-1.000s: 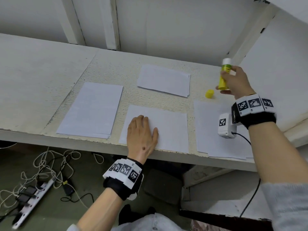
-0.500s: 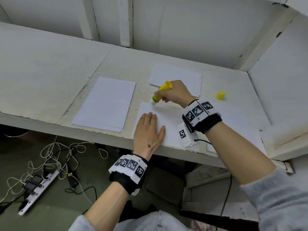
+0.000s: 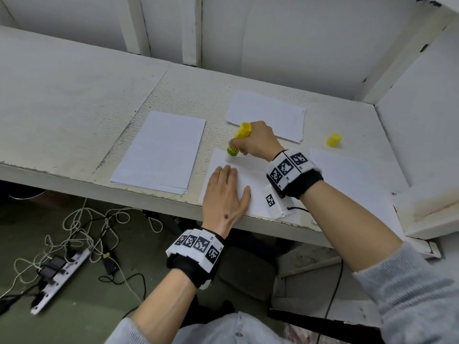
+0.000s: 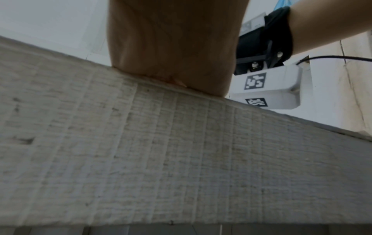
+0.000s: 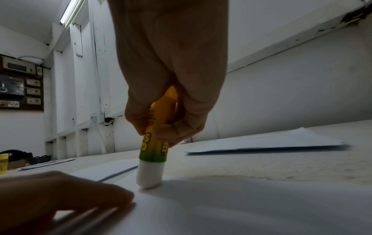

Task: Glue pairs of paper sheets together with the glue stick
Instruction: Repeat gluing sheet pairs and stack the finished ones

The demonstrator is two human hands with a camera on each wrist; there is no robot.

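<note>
White, rough-painted bench (image 3: 74, 100) runs below a white wall, with cables and a power strip (image 3: 59, 274) on the floor beneath. On the left lies a stack of paper (image 3: 161, 150). Beside it, at the bench's front edge, the left hand (image 3: 224, 194) presses flat, fingers straight, on a single sheet (image 3: 255, 192). Over that sheet's far left corner the right hand (image 3: 258, 142) grips the glue stick (image 3: 237, 142), tilted, its white tip down on the paper. Behind lies another stack (image 3: 270, 112). Further right the yellow cap (image 3: 334, 140) stands apart, near more sheets (image 3: 352, 175)
</note>
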